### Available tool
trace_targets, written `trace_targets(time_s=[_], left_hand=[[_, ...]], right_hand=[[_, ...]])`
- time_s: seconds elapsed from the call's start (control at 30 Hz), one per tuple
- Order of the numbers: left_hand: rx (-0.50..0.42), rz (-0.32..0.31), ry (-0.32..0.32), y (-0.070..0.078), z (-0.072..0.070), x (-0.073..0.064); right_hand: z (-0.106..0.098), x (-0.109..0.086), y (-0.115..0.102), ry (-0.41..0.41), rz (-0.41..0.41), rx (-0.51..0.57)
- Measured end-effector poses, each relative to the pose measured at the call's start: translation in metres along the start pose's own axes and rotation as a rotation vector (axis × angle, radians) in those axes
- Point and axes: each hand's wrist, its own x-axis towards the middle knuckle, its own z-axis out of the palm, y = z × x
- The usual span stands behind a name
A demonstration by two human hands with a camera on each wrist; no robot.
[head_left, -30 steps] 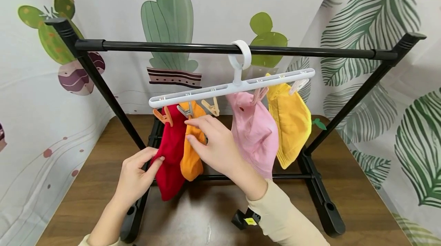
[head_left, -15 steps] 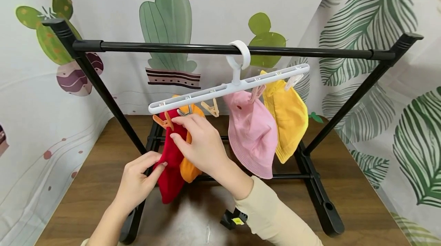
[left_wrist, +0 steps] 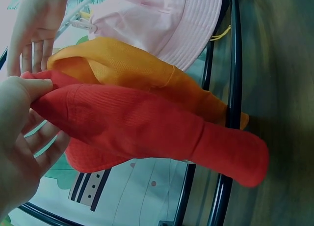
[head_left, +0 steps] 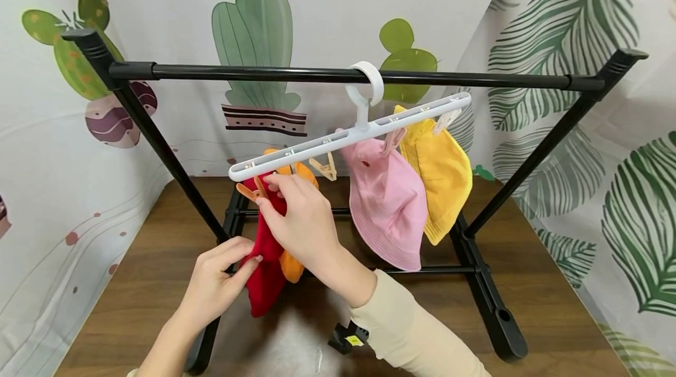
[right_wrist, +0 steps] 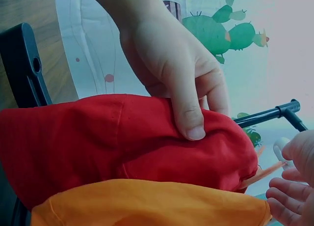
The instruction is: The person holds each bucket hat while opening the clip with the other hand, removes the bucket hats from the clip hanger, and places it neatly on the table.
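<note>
A red hat point(head_left: 268, 271) hangs from the left end of a white hanger point(head_left: 317, 143), under an orange clothespin point(head_left: 253, 190). My left hand point(head_left: 217, 277) pinches the red hat's near edge between thumb and fingers, which also shows in the right wrist view. My right hand point(head_left: 303, 218) is raised in front of the hats, thumb and fingertips right at the orange clothespin, the fingers loosely bent. Behind the red hat is an orange hat point(left_wrist: 132, 64), partly covered by my right hand in the head view. A grey clip above it is mostly hidden.
A pink bucket hat point(head_left: 385, 206) and a yellow bucket hat point(head_left: 440, 174) hang on the hanger's right half. A beige clothespin point(head_left: 324, 167) hangs mid-left. The hanger hooks over a black rack's bar point(head_left: 253, 73), standing on a wooden table point(head_left: 422, 324).
My right hand has moved left, from beside the grey clip to the orange clothespin. The hanger's left end has dipped and its right end has risen. My left hand keeps its pinch, slightly lower.
</note>
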Motion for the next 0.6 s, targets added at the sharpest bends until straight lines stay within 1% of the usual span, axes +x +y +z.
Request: trace_targets(time_s=[0.1, 0.3, 0.4, 0.5, 0.6], left_hand=[[-0.015, 0.005, -0.012, 0.0, 0.001, 0.0], [-0.044, 0.016, -0.034, 0.001, 0.003, 0.0], [-0.057, 0.021, -0.043, 0.002, 0.003, 0.0], [-0.081, 0.03, -0.054, 0.006, 0.003, 0.002], [-0.114, 0.046, -0.065, 0.014, 0.001, 0.007]], right_hand=[[0.002, -0.001, -0.001, -0.001, 0.014, -0.006], [0.005, -0.001, -0.003, 0.001, 0.024, 0.02], [0.006, -0.002, -0.005, 0.003, 0.025, 0.009], [0.007, -0.003, -0.007, 0.008, 0.021, -0.025], [0.009, -0.004, -0.009, 0.025, 0.016, -0.061]])
